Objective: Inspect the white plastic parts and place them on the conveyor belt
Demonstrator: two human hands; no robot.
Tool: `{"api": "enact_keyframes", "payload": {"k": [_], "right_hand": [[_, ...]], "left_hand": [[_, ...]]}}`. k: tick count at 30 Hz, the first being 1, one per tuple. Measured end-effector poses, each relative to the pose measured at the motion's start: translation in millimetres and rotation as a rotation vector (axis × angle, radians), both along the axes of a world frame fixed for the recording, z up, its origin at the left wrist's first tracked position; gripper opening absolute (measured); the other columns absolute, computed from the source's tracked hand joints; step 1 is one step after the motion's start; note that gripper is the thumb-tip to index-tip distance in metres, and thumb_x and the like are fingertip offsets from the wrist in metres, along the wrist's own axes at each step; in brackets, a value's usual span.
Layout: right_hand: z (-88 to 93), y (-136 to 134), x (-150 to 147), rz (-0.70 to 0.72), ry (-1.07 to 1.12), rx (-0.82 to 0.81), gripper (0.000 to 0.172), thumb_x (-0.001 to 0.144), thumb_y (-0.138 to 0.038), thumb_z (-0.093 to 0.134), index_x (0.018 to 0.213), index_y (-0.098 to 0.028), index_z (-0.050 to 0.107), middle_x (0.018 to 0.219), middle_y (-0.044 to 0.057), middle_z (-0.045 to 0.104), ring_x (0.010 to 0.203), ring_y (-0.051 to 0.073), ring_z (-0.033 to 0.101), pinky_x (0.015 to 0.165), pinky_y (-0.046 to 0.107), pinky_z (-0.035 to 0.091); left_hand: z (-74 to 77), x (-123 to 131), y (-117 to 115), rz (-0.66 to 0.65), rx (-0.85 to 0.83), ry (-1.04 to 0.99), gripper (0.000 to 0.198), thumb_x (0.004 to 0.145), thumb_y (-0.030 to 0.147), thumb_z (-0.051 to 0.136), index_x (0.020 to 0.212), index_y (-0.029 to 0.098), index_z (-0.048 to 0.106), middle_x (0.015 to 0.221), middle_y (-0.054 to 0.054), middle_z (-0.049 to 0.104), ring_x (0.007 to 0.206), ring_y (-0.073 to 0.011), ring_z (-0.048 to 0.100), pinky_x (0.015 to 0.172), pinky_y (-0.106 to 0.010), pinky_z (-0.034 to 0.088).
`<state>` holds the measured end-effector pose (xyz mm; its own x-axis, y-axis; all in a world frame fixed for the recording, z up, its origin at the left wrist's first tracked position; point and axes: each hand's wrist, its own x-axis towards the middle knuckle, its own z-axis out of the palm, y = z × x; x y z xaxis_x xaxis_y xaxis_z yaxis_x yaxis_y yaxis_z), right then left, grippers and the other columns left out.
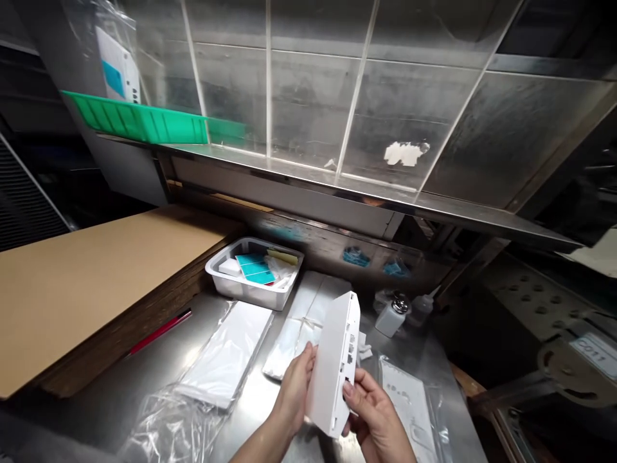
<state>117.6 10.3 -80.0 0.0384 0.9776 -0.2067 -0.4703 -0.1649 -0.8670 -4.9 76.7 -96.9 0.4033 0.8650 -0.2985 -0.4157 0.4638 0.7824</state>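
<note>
Steel bench (159, 370), white plastic housing (332, 366) in both hands (294, 392), tag (596, 354) reading 2011

Passage at the worktop (159, 370) narrowed to strips of bare steel: white plastic casing (335, 366) held between the hands (292, 399), bagged white packets (306, 318) crowded just beyond, steel tray (250, 292) set behind them, white bottle (391, 319) parked to the right, cardboard stack (96, 289) banked along the left, steel shelf (366, 196) hung overhead.
</note>
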Motion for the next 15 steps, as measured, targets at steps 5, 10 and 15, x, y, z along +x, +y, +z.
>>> {"api": "enact_keyframes", "payload": {"k": [5,10,15], "right_hand": [[-2.0,-2,-13,-0.002,0.043,0.019,0.031,0.067,-0.035,0.075,0.087,-0.016,0.061,0.067,-0.001,0.062,0.048,0.007,0.053,0.04,0.016,0.044],[-9.0,-2,-16,-0.006,0.06,0.015,0.03,0.065,-0.034,0.077,0.082,-0.015,0.061,0.065,0.0,0.064,0.047,0.008,0.054,0.039,0.016,0.045],[-15.9,-3,-19,0.018,0.065,0.026,0.032,0.062,-0.035,0.078,0.079,-0.015,0.06,0.062,-0.002,0.063,0.044,0.008,0.055,0.038,0.016,0.044]], "left_hand": [[-14.8,0,-5,0.043,-0.017,-0.034,0.046,0.081,0.05,0.051,0.107,0.014,0.061,0.098,-0.01,0.07,0.096,-0.0242,0.062,0.084,-0.032,0.045],[-14.1,-3,-3,0.062,-0.009,-0.055,0.038,0.08,0.044,0.055,0.103,0.015,0.062,0.101,-0.008,0.069,0.099,-0.0238,0.06,0.083,-0.031,0.045],[-20.1,1,-4,0.067,0.007,-0.059,0.042,0.081,0.047,0.053,0.106,0.015,0.061,0.103,-0.009,0.067,0.103,-0.0252,0.058,0.086,-0.033,0.045]]}}
